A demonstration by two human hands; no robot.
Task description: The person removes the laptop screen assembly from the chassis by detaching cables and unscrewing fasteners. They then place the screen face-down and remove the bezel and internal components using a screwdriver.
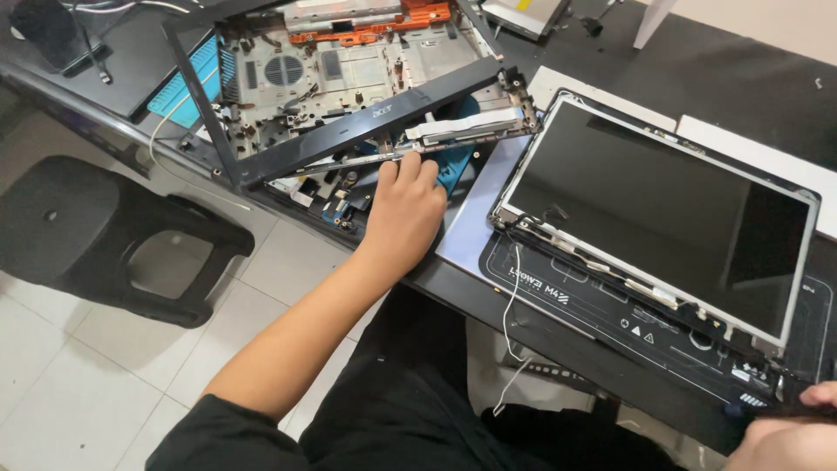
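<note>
On the dark table above a tiled floor, my left hand (403,209) presses fingertips, unclenched, on the black screen bezel (349,131) near the front edge; my right hand (789,427), at the front right corner, pinches a dark tool (767,406) beside the LCD panel (663,205). Steadying the frame firmly helps.

Even, soft indoor light, medium bright, no hard shadows. Light seems to come from above and the right: the pale wall strip at top right is the brightest patch. The dark screen panel (663,209) carries a dull grey sheen with a darker wedge reflected on its right side, no blown-out glare. A soft shadow sits under the black stool (105,235) on the floor tiles (70,384). Focus is sharp mid-frame; the right hand (798,432) at the bottom corner is slightly soft. Mild wide-angle stretch at the edges.
</note>
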